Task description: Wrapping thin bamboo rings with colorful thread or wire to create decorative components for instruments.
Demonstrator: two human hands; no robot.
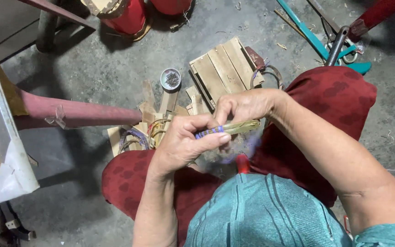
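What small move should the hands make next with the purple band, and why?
Probably the left hand should pass the purple band once more around the bamboo strips: only one end is wrapped, and the right hand pinches the bare part.

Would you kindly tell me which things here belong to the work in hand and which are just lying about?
In hand:
- thin bamboo strip bundle wrapped with purple cord, pinched in both hands
- left hand
- right hand

Lying about:
- slatted wooden panel on the floor
- small round tin of dark nails
- coiled cane rings
- teal-handled tool
- red cylindrical containers
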